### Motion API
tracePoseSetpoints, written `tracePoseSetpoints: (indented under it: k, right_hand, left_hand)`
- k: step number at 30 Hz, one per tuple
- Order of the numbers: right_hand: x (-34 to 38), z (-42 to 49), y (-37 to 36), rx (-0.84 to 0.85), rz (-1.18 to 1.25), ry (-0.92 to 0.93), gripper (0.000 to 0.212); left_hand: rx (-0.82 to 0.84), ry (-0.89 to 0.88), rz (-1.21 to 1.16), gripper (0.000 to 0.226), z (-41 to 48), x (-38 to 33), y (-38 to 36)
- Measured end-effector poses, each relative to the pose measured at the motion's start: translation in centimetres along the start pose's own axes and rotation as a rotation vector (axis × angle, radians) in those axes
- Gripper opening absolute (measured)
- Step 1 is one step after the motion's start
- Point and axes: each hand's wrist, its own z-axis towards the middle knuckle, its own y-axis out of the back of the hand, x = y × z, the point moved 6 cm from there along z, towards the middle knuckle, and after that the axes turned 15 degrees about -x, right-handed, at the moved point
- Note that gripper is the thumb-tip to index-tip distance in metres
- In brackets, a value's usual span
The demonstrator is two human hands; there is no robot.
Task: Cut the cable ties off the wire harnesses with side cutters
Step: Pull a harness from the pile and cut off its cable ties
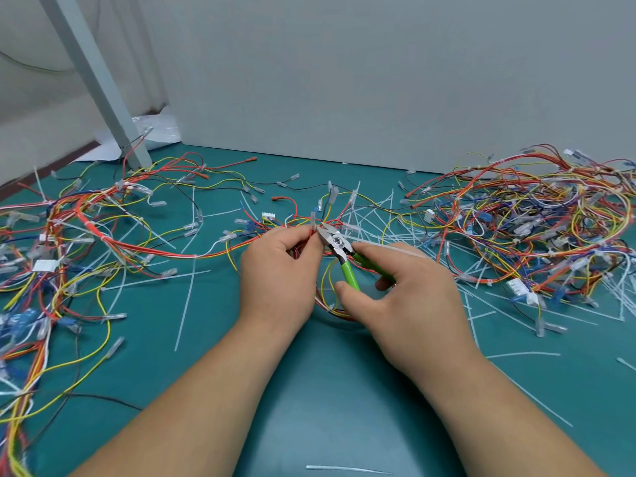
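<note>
- My left hand (275, 270) pinches a red harness (311, 232) mid-frame; my right hand (406, 297) grips the side cutters (339, 244), blades slightly parted.
- Cut ties (378, 215) litter the mat (327, 390); the right-frame heap (533, 218) looks still tied.

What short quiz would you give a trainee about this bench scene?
1. Multiple choice: what holds the side cutters? A. a bench vice; B. the right hand; C. nothing, they lie loose.
2. True or false: the left hand pinches red wires right at the cutters' tip.
3. Fill in: loose white cable ties lie scattered on a ___ mat.

Key: 1 B; 2 true; 3 teal.
</note>
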Motion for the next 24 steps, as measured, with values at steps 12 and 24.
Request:
tracePoseSetpoints:
  k: [12,24]
  right_hand:
    - [0.03,0.43,0.16,-0.009,0.000,0.037,0.045]
    - [0.05,0.44,0.36,-0.039,0.000,0.057,0.048]
  left_hand:
    - [0.017,0.075,-0.107,0.015,-0.18,-0.48,-0.13]
    - [0.038,0.087,-0.096,0.017,-0.17,-0.50,-0.28]
